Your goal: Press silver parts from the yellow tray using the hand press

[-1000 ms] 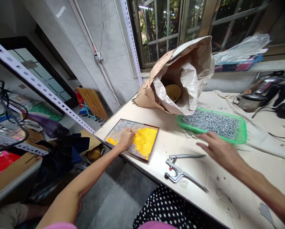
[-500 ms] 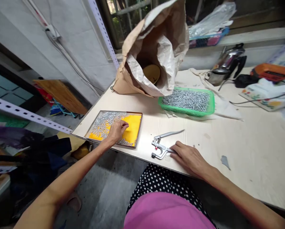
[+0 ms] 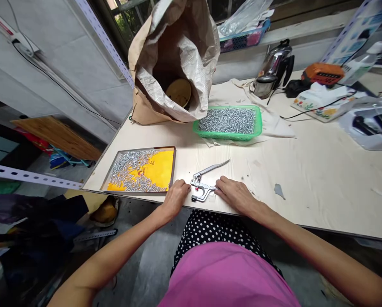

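Note:
Silver snap-fastener pliers [image 3: 213,166] lie near the table's front edge, their upper handle spread away, with a spring and a red part by the jaws. My right hand [image 3: 237,194] has its fingers closed on the end of the lower handle. Close beside the jaws is my left hand [image 3: 177,196], its fingers pinched together; whatever they hold is too small or hidden to name. Left of it stands a shallow tray [image 3: 174,166] with a yellow bottom, partly covered by many small silver metal pieces [image 3: 123,168].
A green plastic basket [image 3: 259,121] full of similar metal pieces sits farther back. Beside it stands a big open paper sack [image 3: 142,104] with a round container inside. A metal pot [image 3: 274,64], an orange battery pack [image 3: 323,73] and a tissue box [image 3: 320,106] are at the back right.
My left hand has moved right from over the tray to the pliers' jaws. My right hand keeps its hold on the handle. The camera view has shifted.

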`<action>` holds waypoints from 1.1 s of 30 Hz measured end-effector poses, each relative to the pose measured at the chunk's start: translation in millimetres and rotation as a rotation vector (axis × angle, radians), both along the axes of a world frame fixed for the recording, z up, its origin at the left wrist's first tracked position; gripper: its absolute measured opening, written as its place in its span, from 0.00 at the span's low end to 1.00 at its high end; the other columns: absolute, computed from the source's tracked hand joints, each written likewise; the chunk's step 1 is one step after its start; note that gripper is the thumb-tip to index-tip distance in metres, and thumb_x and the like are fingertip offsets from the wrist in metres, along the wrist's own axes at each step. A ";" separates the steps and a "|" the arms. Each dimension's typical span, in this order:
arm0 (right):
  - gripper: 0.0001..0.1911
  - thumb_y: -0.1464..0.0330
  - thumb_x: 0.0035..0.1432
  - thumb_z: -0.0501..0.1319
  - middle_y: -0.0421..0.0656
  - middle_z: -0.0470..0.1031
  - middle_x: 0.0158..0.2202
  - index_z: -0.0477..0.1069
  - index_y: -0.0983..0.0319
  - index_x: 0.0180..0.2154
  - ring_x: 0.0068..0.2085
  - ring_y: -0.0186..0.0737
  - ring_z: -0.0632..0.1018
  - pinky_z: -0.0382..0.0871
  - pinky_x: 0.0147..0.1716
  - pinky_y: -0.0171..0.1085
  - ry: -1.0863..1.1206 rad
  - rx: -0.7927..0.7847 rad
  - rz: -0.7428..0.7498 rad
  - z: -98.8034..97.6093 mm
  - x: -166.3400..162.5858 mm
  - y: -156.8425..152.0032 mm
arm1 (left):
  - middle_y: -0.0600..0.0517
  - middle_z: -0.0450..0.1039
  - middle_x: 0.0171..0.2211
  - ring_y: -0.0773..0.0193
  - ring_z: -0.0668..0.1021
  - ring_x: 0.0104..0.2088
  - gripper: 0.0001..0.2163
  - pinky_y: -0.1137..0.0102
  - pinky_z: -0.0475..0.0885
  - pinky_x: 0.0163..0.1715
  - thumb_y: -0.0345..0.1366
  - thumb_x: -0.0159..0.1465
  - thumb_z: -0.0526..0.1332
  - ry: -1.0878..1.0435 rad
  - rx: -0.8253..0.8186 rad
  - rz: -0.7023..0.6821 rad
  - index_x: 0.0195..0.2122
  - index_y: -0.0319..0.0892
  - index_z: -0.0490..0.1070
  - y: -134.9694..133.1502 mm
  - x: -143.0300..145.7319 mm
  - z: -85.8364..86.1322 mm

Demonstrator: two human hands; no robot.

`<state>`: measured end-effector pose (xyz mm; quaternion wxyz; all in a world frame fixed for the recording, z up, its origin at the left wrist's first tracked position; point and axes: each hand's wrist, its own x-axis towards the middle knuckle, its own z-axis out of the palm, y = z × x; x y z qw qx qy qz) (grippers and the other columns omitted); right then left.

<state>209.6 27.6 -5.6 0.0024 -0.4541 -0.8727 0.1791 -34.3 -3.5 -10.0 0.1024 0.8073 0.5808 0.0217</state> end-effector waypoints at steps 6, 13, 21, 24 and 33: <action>0.07 0.68 0.68 0.53 0.46 0.72 0.42 0.68 0.62 0.39 0.40 0.40 0.75 0.62 0.33 0.37 0.027 0.018 0.030 3.4 2.0 -0.9 | 0.48 0.69 0.38 0.60 0.72 0.41 0.11 0.67 0.69 0.42 0.28 0.70 0.49 0.141 -0.017 0.007 0.40 0.41 0.71 -3.5 -2.4 -2.2; 0.07 0.67 0.68 0.53 0.46 0.73 0.43 0.68 0.62 0.40 0.40 0.39 0.75 0.61 0.33 0.35 0.026 0.021 0.018 4.5 2.3 -1.7 | 0.47 0.70 0.41 0.58 0.72 0.43 0.09 0.67 0.69 0.43 0.27 0.68 0.52 0.232 -0.039 -0.004 0.44 0.42 0.70 -2.2 4.4 8.8; 0.08 0.67 0.69 0.52 0.46 0.73 0.45 0.69 0.63 0.42 0.41 0.40 0.75 0.59 0.32 0.36 -0.014 0.008 0.060 4.1 0.6 1.1 | 0.52 0.72 0.24 0.66 0.73 0.25 0.08 0.73 0.68 0.27 0.38 0.64 0.60 -0.559 -0.335 0.417 0.33 0.39 0.73 5.1 12.1 4.6; 0.09 0.67 0.69 0.52 0.46 0.73 0.45 0.69 0.62 0.42 0.40 0.40 0.75 0.58 0.31 0.37 -0.020 0.008 0.056 1.6 -0.1 2.3 | 0.58 0.65 0.17 0.72 0.65 0.16 0.15 0.75 0.59 0.17 0.46 0.57 0.66 -0.850 -0.547 0.642 0.30 0.37 0.73 5.0 15.7 1.8; 0.09 0.67 0.69 0.52 0.46 0.73 0.45 0.69 0.62 0.43 0.41 0.40 0.75 0.58 0.31 0.37 -0.034 0.011 0.049 0.8 -1.1 2.7 | 0.60 0.61 0.13 0.75 0.58 0.13 0.17 0.76 0.51 0.13 0.47 0.52 0.70 -0.865 -0.626 0.662 0.27 0.36 0.74 7.9 16.4 1.8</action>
